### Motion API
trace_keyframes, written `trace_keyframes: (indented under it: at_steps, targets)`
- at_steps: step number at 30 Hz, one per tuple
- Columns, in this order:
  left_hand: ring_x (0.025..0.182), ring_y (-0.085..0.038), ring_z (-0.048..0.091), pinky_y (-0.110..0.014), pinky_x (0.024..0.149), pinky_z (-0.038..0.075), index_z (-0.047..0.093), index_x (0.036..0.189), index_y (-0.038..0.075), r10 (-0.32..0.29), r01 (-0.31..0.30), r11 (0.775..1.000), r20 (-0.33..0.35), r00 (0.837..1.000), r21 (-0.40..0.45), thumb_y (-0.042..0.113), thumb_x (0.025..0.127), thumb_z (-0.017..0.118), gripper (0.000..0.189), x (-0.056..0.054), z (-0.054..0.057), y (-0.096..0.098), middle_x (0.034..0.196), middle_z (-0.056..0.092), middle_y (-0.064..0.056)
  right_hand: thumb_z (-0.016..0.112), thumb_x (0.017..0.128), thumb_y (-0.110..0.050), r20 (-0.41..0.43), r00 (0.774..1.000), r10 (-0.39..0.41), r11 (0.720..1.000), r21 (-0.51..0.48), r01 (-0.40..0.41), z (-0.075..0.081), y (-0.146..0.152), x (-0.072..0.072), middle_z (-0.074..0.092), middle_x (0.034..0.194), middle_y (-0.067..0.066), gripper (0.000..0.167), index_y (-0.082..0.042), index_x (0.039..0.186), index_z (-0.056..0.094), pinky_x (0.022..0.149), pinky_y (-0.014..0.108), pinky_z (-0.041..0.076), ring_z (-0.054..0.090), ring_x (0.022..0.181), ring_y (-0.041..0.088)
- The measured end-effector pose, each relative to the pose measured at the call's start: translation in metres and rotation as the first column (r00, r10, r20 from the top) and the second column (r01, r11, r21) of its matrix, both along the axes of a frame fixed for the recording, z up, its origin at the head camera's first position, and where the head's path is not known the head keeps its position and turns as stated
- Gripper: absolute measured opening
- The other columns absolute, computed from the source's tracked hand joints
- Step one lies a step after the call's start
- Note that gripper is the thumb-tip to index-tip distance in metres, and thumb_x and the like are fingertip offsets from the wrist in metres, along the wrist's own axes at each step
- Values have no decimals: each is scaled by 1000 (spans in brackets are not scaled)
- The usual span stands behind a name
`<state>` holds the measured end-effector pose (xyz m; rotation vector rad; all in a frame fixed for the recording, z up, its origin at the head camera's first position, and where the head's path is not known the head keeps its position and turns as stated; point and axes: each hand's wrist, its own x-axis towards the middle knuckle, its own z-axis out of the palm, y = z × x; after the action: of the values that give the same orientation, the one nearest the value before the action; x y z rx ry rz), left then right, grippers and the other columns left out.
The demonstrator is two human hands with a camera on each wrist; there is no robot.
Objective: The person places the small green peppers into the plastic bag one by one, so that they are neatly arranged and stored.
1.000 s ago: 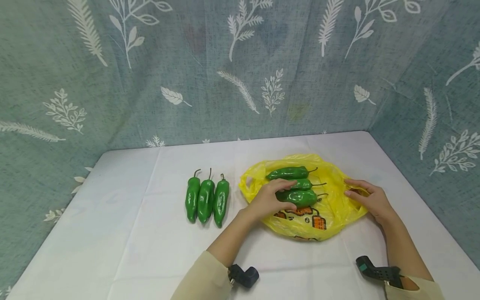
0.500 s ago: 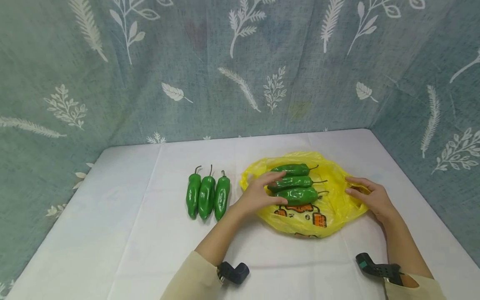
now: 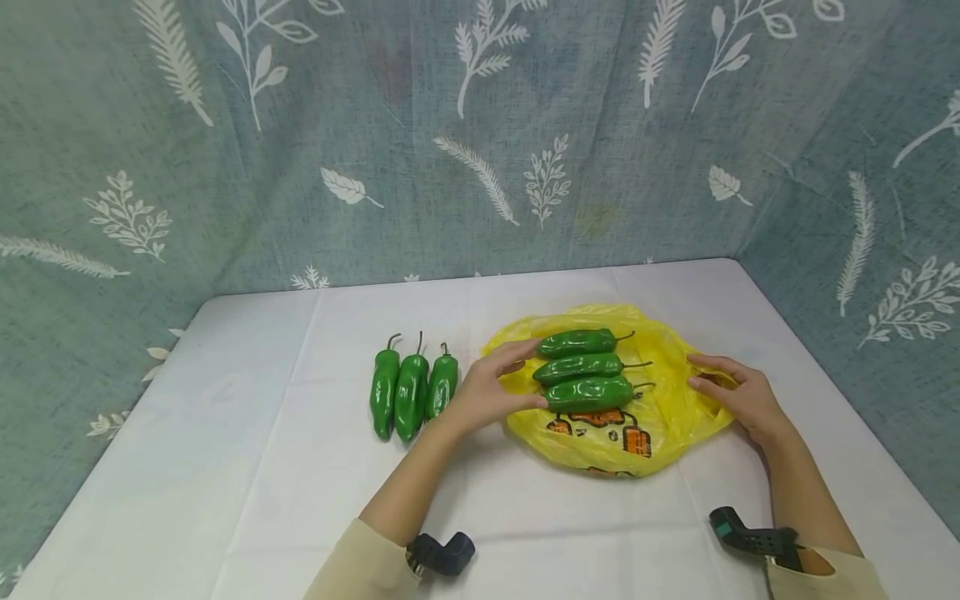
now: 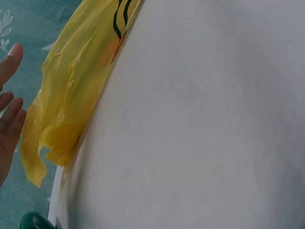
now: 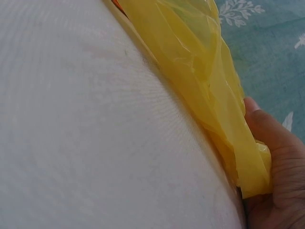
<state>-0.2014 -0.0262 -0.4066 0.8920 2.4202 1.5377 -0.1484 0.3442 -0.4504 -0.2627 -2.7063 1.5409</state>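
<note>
Three glossy green chili peppers (image 3: 581, 367) lie side by side on an opened-out yellow plastic bag (image 3: 667, 358), their stems pointing right. At the bag's left side, my left hand (image 3: 487, 392) hovers with fingers and thumb spread, holding nothing. The left wrist view catches that hand (image 4: 9, 129) beside the bag's loose handle end. My right hand (image 3: 746, 400) pinches the bag's right edge between thumb and fingers. Seen from the right wrist, yellow plastic (image 5: 205, 86) runs into the grip of the right hand (image 5: 283, 162).
Left of the bag, three more green chili peppers (image 3: 411, 398) lie in a row on the white cloth-covered table (image 3: 187, 467), stems pointing away; my left forearm overlaps the nearest one in the head view. A blue-green curtain (image 3: 420, 167) with white leaves rises behind the table.
My left hand has let go of the nearest pepper on the bag and drawn back to the left, fingers spread. The right hand has stayed at the bag's edge.
</note>
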Motion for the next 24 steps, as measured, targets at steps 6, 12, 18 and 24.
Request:
trace_keyframes:
  at_steps: [6, 12, 18, 24]
  targets:
    - [126, -28, 49, -36, 102, 42, 45, 142, 17, 31, -31, 1000, 28, 999, 6, 20, 70, 84, 82, 2, 1, -13, 142, 47, -4, 62, 88, -47, 19, 1000, -6, 1000, 7, 6, 1, -3, 0, 34, 148, 21, 67, -3, 137, 47, 109, 52, 30, 29, 134, 38]
    - [127, -27, 48, -38, 104, 41, 43, 143, 14, 42, -44, 998, 24, 999, 48, 18, 71, 83, 82, 4, 4, -28, 143, 46, -5, 61, 88, -48, 11, 1000, -4, 1000, 31, 4, 3, -2, 0, 35, 148, 21, 67, -5, 136, 48, 107, 34, 37, 30, 133, 38]
    - [129, -23, 46, -35, 105, 40, 44, 142, 13, 46, -42, 993, -32, 998, 111, 12, 69, 84, 83, 6, 7, -42, 144, 43, -10, 62, 88, -46, -2, 1000, -3, 1000, 27, 3, 4, -1, 1, 36, 147, 20, 66, -3, 135, 48, 86, 2, 37, 31, 133, 37]
    - [134, -27, 40, -39, 107, 37, 38, 145, 7, 72, -71, 995, -14, 997, 72, 2, 70, 81, 86, 24, 30, -56, 148, 37, -12, 62, 89, -45, -6, 1000, 9, 1000, 13, -8, 1, 0, 1, 35, 147, 21, 65, -3, 136, 48, 89, 4, 38, 31, 132, 37]
